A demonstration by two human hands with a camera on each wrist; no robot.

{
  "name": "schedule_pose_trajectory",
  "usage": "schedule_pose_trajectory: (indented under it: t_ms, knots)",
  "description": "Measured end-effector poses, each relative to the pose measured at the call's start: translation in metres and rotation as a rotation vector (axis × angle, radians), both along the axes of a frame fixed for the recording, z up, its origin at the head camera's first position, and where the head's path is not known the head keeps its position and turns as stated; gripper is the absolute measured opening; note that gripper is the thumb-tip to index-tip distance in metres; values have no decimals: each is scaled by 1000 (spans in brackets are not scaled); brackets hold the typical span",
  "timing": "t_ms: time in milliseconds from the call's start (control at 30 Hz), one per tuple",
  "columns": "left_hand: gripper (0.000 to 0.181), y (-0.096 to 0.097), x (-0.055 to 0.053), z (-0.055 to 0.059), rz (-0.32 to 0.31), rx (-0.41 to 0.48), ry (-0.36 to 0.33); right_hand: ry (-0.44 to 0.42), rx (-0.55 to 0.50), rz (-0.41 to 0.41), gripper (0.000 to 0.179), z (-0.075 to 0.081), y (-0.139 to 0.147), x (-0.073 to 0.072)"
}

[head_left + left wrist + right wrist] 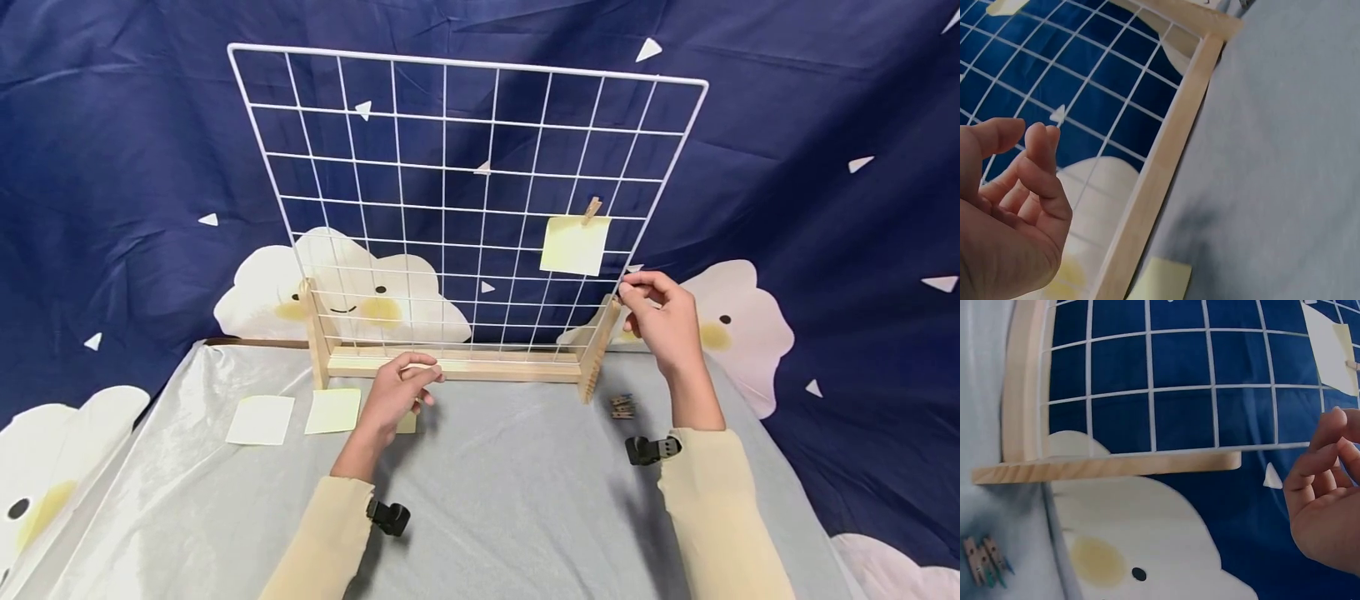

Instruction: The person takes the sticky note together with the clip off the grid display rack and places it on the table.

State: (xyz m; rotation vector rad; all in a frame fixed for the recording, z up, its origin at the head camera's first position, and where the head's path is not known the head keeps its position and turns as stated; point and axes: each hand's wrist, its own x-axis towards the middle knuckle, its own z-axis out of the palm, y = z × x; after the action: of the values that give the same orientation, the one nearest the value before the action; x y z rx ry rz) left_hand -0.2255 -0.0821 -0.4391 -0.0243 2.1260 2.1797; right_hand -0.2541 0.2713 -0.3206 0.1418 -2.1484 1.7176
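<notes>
A white wire grid (444, 200) stands upright in a wooden base (450, 369). On its right side, a wooden clothespin (592, 210) holds a yellow sticky note (575, 246). My right hand (662, 321) is by the grid's right edge, fingers loosely bent; its fingertips overlap the edge wire in the right wrist view, and no object shows in them. My left hand (397, 389) hovers low before the base, fingers loosely curled around nothing. Beneath it, a small yellow note (406, 423) is partly hidden.
On the grey cloth (510, 500), two pale notes lie to the left, one whitish (260, 420) and one yellow (333, 411). Several small clothespins (622, 407) lie right of the base. A dark blue curtain (787, 208) with cloud shapes hangs behind.
</notes>
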Motion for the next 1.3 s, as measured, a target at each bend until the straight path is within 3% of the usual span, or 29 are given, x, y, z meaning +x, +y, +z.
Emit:
schedule_pose_trajectory:
  t_ms: [300, 633, 1067, 1300]
  knots:
    - [27, 21, -4, 13, 14, -9, 35, 37, 41, 65, 18, 14, -12, -10]
    - [26, 47, -22, 48, -36, 0, 115, 88, 64, 37, 23, 36, -18, -20]
    - [30, 79, -36, 74, -91, 62, 128, 143, 54, 42, 25, 57, -27, -25]
    - [33, 95, -41, 80, -107, 144, 98, 184, 98, 9, 26, 64, -32, -29]
